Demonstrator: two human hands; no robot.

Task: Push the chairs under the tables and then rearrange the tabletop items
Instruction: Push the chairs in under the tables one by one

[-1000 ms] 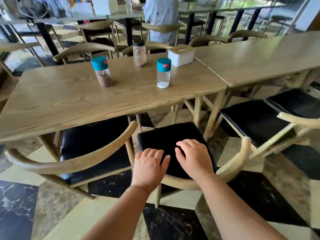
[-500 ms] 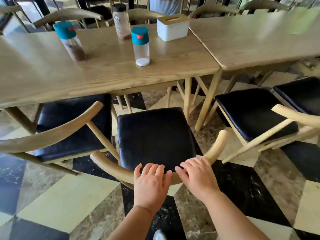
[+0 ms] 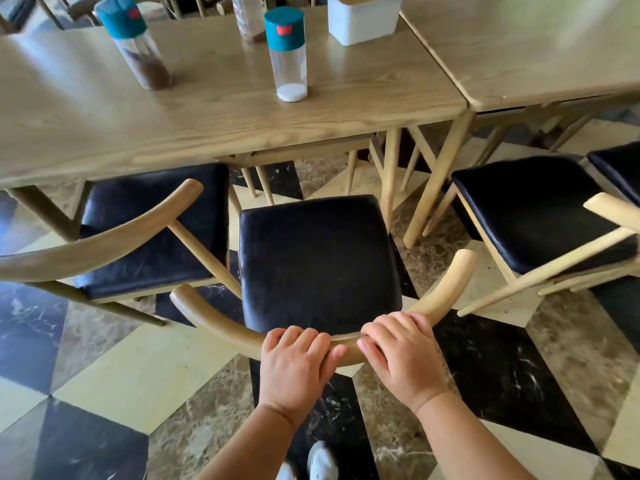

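A wooden chair with a black seat [image 3: 320,258] stands in front of me, its seat wholly outside the light wood table [image 3: 214,112]. My left hand [image 3: 294,365] and my right hand [image 3: 401,355] both rest curled over its curved back rail, side by side. On the table stand a teal-capped jar with brown powder [image 3: 138,46], a teal-capped jar with white powder [image 3: 289,53], a clear bottle [image 3: 247,15] and a white box [image 3: 363,15].
A second chair [image 3: 152,230] on the left is partly under the table. Two more black-seated chairs [image 3: 533,209] stand pulled out at the right, by a second table [image 3: 540,46]. The floor is checkered marble. My shoes [image 3: 311,462] show at the bottom.
My view has dropped and moved closer to the table. Both hands have closed over the chair's back rail, and the chair sits nearer the table edge than before.
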